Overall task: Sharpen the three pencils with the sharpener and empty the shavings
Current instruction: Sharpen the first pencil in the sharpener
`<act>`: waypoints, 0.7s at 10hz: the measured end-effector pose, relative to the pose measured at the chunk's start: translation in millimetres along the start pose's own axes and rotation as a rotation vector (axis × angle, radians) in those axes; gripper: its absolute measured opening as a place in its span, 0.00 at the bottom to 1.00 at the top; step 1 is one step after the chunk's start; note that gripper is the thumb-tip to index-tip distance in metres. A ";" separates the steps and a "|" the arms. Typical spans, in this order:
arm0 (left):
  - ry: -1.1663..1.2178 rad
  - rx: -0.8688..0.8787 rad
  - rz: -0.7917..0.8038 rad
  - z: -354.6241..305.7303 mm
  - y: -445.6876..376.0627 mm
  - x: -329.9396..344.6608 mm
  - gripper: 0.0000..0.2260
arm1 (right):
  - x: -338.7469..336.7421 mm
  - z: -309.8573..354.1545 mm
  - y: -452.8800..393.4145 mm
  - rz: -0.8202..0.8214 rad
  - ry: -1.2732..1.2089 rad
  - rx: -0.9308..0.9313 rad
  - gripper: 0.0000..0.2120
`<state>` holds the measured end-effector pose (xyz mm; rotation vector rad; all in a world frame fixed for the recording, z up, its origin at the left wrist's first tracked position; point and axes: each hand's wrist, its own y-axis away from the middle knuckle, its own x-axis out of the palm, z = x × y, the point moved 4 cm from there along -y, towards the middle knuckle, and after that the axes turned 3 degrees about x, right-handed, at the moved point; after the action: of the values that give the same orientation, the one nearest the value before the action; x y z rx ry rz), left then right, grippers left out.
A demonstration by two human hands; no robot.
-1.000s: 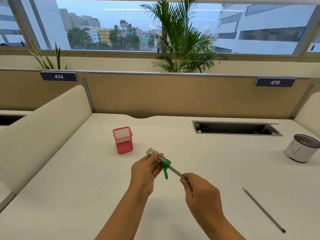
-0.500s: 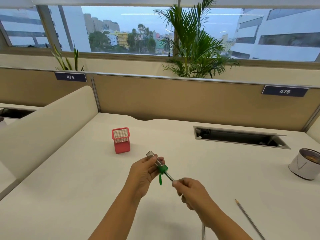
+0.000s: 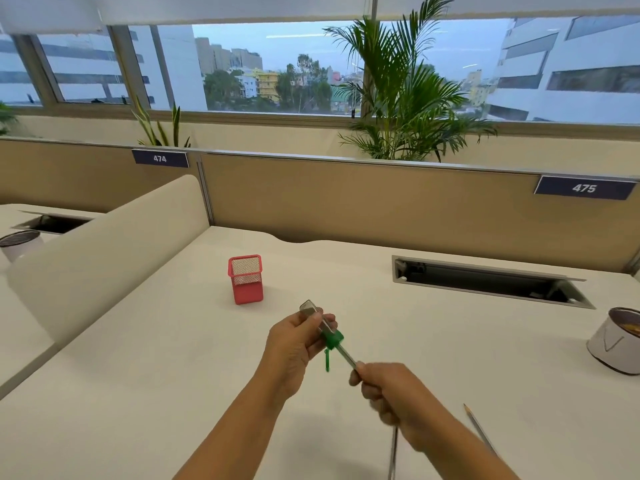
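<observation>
2 hands (image 3: 294, 344) (image 3: 391, 389) on sharpener (image 3: 323, 329) | red holder (image 3: 245, 278) maybe empty | white cup (image 3: 618, 341) contents unclear

White desk (image 3: 145, 393) w/ a few bits on it.
Red mesh pen holder (image 3: 245, 279) stands upright, mid-desk toward the back. White cup (image 3: 618, 342) w/ dark rim at far right edge, tilted a bit; contents can't tell. Open cable slot (image 3: 485, 282) set into the desk surface, back right. Two pencils lie flat near the front right: one pencil (image 3: 479, 427) w/ its tip pointing away, partly behind the forearm; another pencil (image 3: 392, 455) blurry, running to the bottom edge. Low cream divider (image 3: 104, 251) along desk's left side, tan partition (image 3: 381, 202) at back.
</observation>
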<state>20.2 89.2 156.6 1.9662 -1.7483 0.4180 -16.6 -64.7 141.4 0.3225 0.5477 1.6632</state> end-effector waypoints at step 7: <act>0.038 0.023 -0.079 -2.6 7.7 -1.4 0.05 | 3.2 8.6 14.5 -0.489 0.735 -0.623 0.13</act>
<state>12.7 91.2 159.2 2.0220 -1.6437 0.4478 -25.1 -61.4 155.9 -0.8472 0.5475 1.3460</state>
